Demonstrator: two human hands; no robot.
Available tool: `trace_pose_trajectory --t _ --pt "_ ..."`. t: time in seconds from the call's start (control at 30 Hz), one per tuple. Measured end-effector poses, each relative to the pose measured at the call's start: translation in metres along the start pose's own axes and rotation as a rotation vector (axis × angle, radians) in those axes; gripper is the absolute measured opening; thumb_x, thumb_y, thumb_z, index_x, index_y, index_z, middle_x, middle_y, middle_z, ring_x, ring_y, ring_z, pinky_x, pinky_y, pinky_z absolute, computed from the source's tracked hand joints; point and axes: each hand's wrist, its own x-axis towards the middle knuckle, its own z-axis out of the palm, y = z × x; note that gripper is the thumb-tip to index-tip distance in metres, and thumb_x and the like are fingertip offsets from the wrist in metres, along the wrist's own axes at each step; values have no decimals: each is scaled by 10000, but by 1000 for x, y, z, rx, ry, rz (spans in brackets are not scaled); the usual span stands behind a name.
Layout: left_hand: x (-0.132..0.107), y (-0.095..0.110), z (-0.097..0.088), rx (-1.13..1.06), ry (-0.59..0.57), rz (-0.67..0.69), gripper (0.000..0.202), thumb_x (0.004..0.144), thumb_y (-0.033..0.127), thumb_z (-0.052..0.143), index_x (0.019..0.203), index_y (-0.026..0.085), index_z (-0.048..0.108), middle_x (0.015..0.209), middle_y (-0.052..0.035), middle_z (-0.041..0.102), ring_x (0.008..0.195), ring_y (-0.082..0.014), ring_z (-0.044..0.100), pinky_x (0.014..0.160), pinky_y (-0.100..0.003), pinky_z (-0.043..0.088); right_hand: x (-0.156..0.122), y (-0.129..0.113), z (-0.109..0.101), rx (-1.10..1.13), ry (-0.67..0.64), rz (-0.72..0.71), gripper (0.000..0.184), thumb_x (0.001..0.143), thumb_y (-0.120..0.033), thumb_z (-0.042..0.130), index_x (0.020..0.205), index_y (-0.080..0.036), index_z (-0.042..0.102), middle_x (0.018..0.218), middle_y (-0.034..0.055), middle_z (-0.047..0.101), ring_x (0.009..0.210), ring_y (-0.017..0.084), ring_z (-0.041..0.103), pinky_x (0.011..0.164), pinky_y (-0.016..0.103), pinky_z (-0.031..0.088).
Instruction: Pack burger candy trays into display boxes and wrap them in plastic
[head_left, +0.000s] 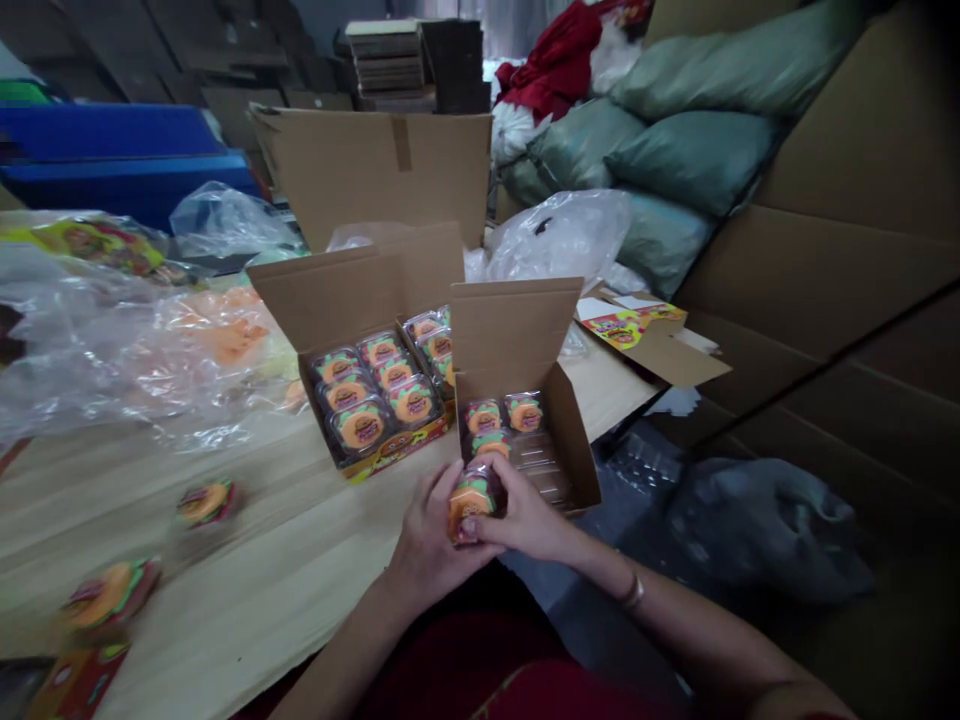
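Observation:
Between my two hands is a toy burger in a clear plastic pack, held in front of an open cardboard display box. My left hand grips the pack from the left and below. My right hand has its thumb and fingers closed on the right side of it. Several burger packs sit in the back and left of that box; clear trays show on its right. To the left stands another open display box filled with burger packs.
Two loose burger packs lie on the wooden table at left. Clear plastic bags cover the table's far left. A flattened printed box rests at the right edge. Behind stands a large carton; stuffed sacks are piled at right.

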Motion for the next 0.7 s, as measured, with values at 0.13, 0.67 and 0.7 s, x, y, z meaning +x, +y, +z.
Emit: trace_pose_trajectory --t 0.13,0.67,0.7 --pt "5 0 4 59 -291 88 851 898 528 551 1542 143 150 1537 -205 355 1437 -342 298 1121 -567 338 3 1 -60 -50 -26 -8 644 724 -366 801 1252 -224 462 1148 63 577 1039 228 587 900 369 488" --pt "10 -4 46 234 -629 129 218 744 344 756 896 188 754 1030 -169 711 1155 -386 555 1128 -677 245 37 12 -134 -1154 -151 152 368 766 -168 711 1082 -152 524 993 106 687 865 247 649 679 284 422" --pt "10 -4 47 200 -608 121 192 738 335 759 874 200 751 1020 -161 711 1139 -380 560 1127 -673 249 38 11 -137 -1134 -188 163 379 761 -194 729 1080 -158 528 970 94 695 845 243 655 664 278 420"
